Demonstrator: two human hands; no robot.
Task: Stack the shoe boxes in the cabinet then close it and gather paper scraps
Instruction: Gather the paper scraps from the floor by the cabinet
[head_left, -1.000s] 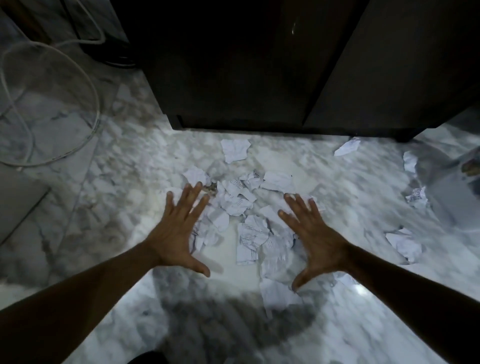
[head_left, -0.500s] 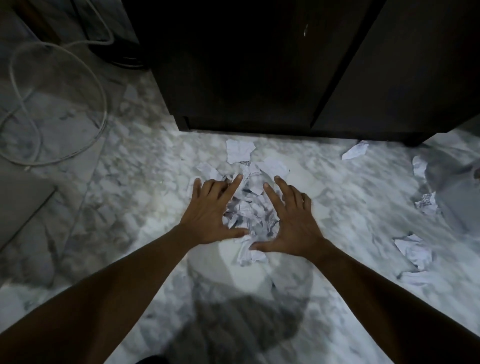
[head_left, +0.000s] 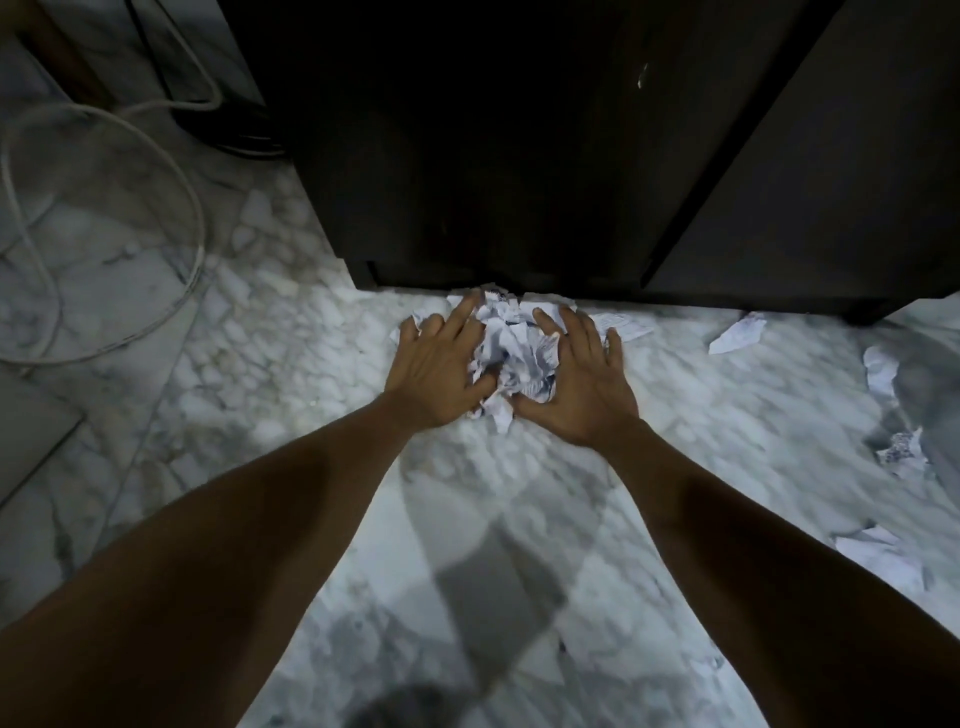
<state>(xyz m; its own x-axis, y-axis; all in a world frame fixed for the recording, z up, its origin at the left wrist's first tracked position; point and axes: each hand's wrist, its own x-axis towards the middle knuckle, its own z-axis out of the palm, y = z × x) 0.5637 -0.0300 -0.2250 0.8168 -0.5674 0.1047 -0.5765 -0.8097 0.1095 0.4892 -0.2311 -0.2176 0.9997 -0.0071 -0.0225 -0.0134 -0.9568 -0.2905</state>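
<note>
L hand (head_left: 439, 374), R hand (head_left: 579, 387) press scrap pile (head_left: 514, 353); long axis toward cabinet (head_left: 519, 156).

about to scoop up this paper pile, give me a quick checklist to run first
1. Cabinet closed: ok, fronts look shut.
2. Paper pile bunched: ok, crumpled between both hands.
3. Left hand placed: ok, pressing the pile's left side.
4. Right hand placed: ok, pressing its right side.
5. All scraps gathered: not ok, a flat scrap and stray scraps lie apart to the right.
6. Scraps under the cabinet: cannot tell, its base is dark.
</note>
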